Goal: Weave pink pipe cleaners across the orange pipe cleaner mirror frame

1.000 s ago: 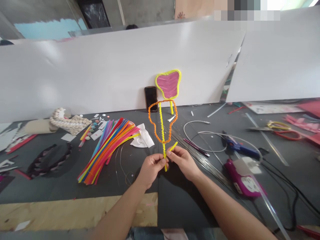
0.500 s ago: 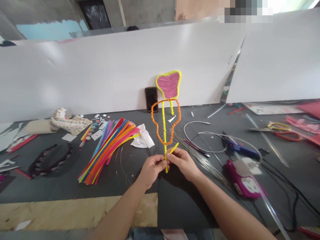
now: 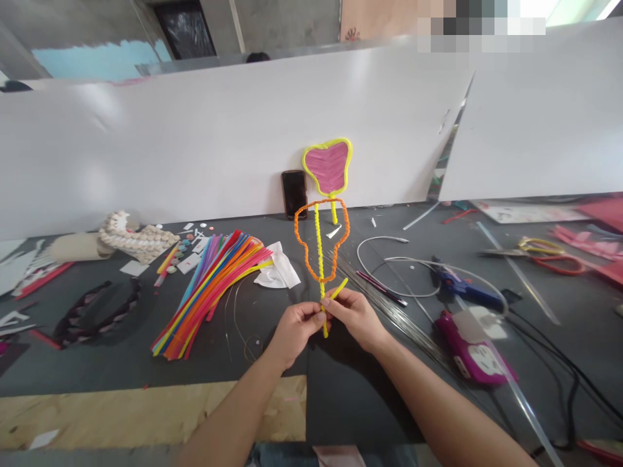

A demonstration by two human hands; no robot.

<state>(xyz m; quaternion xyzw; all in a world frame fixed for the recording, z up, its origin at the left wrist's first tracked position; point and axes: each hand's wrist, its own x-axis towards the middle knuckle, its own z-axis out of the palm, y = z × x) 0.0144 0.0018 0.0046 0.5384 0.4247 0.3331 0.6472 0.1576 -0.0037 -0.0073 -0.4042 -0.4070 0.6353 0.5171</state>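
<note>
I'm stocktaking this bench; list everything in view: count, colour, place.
Outline: one, orange, centre
Stem: one, yellow, centre
Framed shape: one, pink and yellow, back centre
Phone: one, dark, back centre
Boards: two, white, back
Pipe cleaners: many, multicoloured, left
Crumpled piece: one, white, beside pipe cleaners
Braided band: one, dark, left
Ornament: one, cream, back left
Tube: one, tan, back left
Wood strip: one, tan, front left
Wires: several, silver, right
Cables: several, grey and black, right
Rods: several, clear, right
Glue gun: one, blue, right
Scissors: one, orange and yellow, right
Power strip: one, magenta, front right
Scraps: many, mixed, scattered
Table: one, dark grey, beneath
Left hand: one, bare, pinching stem
Right hand: one, bare, pinching yellow end
</note>
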